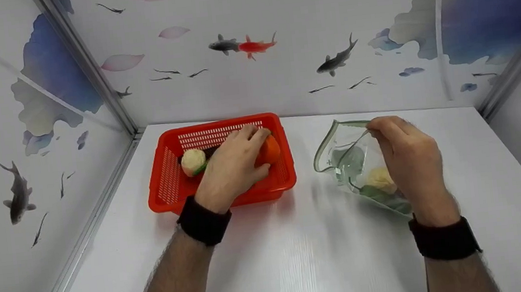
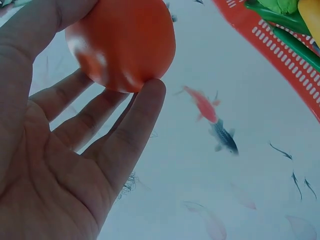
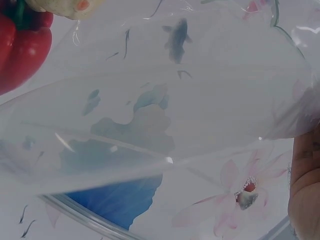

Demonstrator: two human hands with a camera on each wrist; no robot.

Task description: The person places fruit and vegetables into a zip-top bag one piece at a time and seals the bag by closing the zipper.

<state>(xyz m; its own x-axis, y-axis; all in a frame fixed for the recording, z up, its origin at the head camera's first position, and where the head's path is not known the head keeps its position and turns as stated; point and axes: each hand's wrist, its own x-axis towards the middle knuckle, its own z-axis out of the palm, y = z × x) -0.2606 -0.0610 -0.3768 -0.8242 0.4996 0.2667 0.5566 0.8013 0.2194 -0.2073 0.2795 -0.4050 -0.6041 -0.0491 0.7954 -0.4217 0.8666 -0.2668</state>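
Observation:
My left hand [image 1: 235, 160] is over the red basket [image 1: 266, 196], its thumb and fingers round a smooth orange-red, tomato-like fruit [image 2: 127, 45]. In the left wrist view, the fingertips press on the fruit's sides and underside. A cream-coloured vegetable with a green base [image 1: 193, 161] lies in the basket, left of that hand. At the right, my right hand [image 1: 410, 164] pinches the upper edge of a clear bag with green trim [image 1: 336, 133], whose mouth gapes to the left. Inside it sit a pale yellow piece [image 1: 380, 180] and something green [image 1: 376, 193]. A red bell pepper [image 3: 25, 52] shows in the right wrist view.
Both basket and bag stand on a white table [image 1: 296, 258]. In the left wrist view, green chilli-like vegetables [image 2: 297, 47] lie in the basket. A wall printed with fish [image 1: 257, 45] closes off the back, and side panels in metal frames [image 1: 88, 70] flank the table.

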